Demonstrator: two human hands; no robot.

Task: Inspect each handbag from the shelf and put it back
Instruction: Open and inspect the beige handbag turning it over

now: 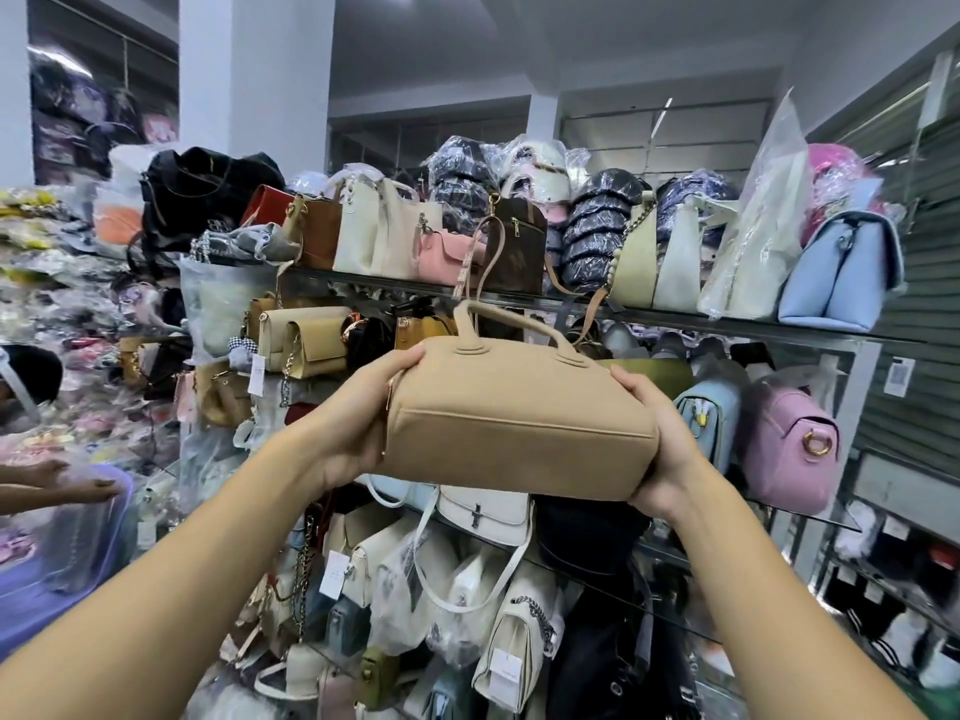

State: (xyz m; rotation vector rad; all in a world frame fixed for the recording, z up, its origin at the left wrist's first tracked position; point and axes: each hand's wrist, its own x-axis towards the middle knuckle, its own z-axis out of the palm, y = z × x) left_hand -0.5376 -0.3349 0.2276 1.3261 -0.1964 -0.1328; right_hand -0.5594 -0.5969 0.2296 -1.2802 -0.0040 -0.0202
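Two hands in head view: our left hand (356,423) grips the tan handbag (519,428) at its left end, and our right hand (660,444) grips the right end. We hold it mid-air before the glass shelf (727,324), base tilted toward us, handle (514,314) up. Lilac bag (789,449) sits behind, right.

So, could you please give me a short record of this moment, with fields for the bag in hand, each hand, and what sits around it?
bag in hand: tan handbag, off the shelf, base turned toward the camera, handles up
left hand: grips the bag's left end
right hand: grips the bag's right end
top shelf: crowded row of bags, light blue handbag at its right end
behind, right: pink handbag
far left: another person's hand at a purple tub
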